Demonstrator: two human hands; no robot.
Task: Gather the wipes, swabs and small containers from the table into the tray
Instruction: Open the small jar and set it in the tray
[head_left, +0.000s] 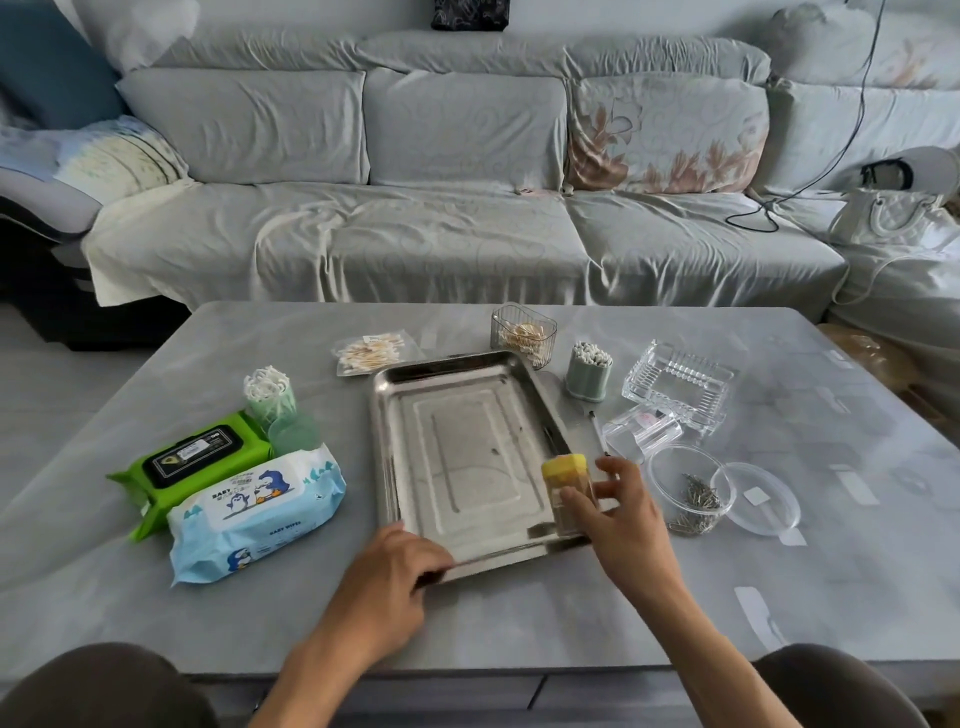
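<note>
The right hand (626, 519) clasps a small clear jar with a yellow lid (567, 493), upright over the near right corner of the rectangular stainless steel tray (395, 467). The left hand (387, 582) pinches the tray's near rim. Left of the tray lie a blue baby wipes pack (254, 512) and a green wipes pack (195, 460); swab holders stand beyond on the grey table (519, 613).

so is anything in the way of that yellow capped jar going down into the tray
Nothing visible. The right hand holds the yellow-capped jar at the steel tray's near right corner, and the tray floor beside it is bare. The left hand only touches the front rim.
</note>
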